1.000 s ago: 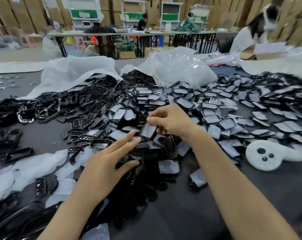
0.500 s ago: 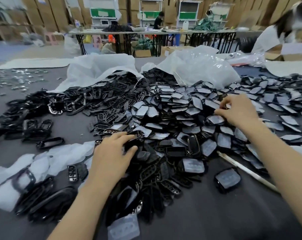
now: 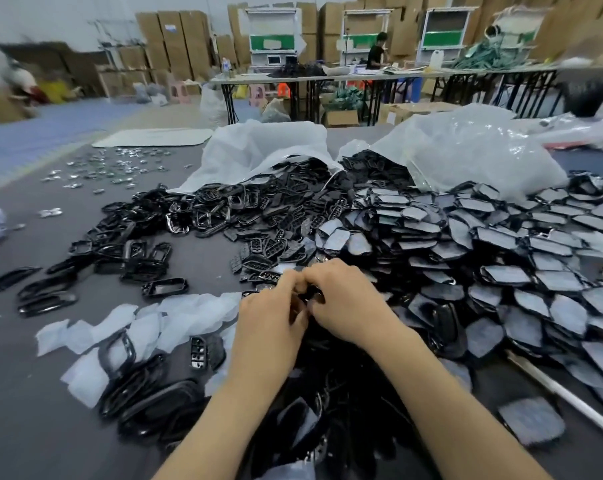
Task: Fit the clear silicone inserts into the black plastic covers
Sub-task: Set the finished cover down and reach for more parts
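Hands are meeting over the middle of the grey table [image 3: 33,427], and the fit is turning on what is sitting between them. Furthest left, clear silicone inserts [image 3: 120,327] are lying scattered just beside the left hand [image 3: 268,320], nearer to it than to the other. That hand is curling its fingers narrowly round one end of a black plastic cover [image 3: 312,295]. This cover is sitting in the small gap between the two sets of fingertips, straight ahead of the person. Its long axis seems to be running side to side, from one hand across to the other, though most of it is hidden. On its far side the right hand [image 3: 348,306] is pinching the opposite end, so neither hand is nearer and both are touching it. Whether an insert is already lying in the cover I cannot tell. Further right, filled covers [image 3: 500,275] are spreading in a wide heap beyond the right hand, so a finished piece would likely be going that way
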